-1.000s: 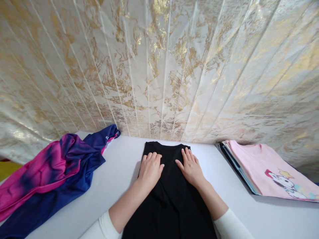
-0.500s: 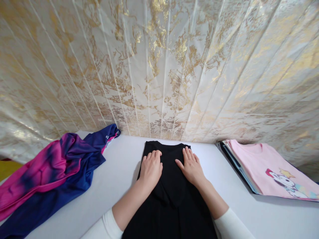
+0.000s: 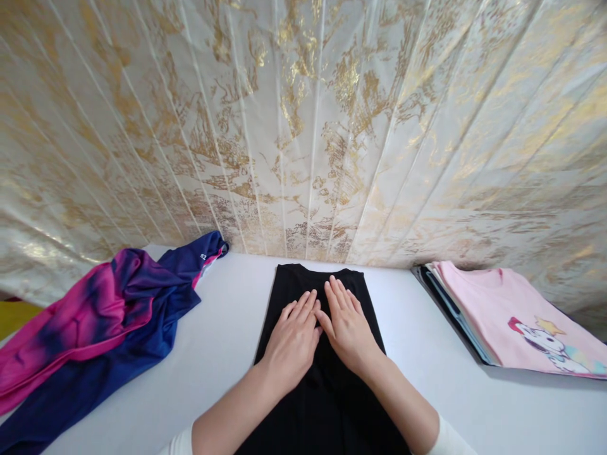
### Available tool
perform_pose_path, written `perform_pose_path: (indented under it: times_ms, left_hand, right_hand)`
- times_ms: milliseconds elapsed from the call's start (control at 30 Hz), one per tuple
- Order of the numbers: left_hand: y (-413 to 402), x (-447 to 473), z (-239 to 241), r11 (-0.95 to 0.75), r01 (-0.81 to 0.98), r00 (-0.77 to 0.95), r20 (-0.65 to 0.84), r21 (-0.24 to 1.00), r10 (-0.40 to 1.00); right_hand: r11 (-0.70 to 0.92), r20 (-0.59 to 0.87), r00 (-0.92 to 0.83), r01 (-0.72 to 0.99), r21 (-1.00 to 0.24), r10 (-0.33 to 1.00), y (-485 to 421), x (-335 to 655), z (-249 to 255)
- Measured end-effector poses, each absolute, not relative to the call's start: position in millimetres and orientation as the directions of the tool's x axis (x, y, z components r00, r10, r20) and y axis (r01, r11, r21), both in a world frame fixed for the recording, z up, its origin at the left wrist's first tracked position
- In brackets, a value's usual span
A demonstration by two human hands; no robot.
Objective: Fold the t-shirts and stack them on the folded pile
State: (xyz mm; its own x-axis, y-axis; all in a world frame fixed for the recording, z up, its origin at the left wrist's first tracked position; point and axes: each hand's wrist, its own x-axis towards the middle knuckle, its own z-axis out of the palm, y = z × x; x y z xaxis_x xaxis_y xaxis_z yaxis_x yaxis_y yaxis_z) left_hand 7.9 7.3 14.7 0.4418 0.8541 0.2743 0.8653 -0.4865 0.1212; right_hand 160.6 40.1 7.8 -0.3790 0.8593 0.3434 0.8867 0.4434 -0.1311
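Observation:
A black shirt lies in a long narrow shape on the white table, its neckline at the far end. My left hand rests flat on its upper part, palm down, fingers stretched forward. Beside it, my right hand also lies flat on the black cloth, fingers extended and thumb close to the left hand's fingertips. Neither hand grips anything. The shirt's lower end runs out of view between my forearms.
A crumpled pink and navy garment lies on the left of the white table. On the right is a stack of folded clothes, topped by a pink shirt with a cartoon print. A gold-patterned white curtain hangs behind the table.
Both hands have moved inward from the shirt's sides to its middle, now nearly touching. The left hand's fingers have straightened. The shirt's top looks smoother.

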Motion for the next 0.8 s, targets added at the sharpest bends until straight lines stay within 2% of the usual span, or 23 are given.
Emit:
perform_pose_path:
  times_ms: [433,633,800]
  left_hand:
    - [-5.2,-3.9,8.2,-0.512,0.856,0.485,0.231,0.071,0.843]
    - [-27.9,-12.2,6.1,-0.533,0.844,0.504,0.253,0.057,0.826]
    - [-46.0,-15.2,6.0,-0.505,0.861,0.472,0.28,0.06,0.836]
  right_hand:
    - [0.476,0.302,-0.427,0.873,-0.109,0.852,23.1,160.5,-15.6]
    - [0.498,0.347,-0.417,0.847,-0.185,0.84,20.4,162.7,-8.9]
    - [0.638,0.411,-0.516,0.726,-0.256,0.752,13.4,162.9,5.9]
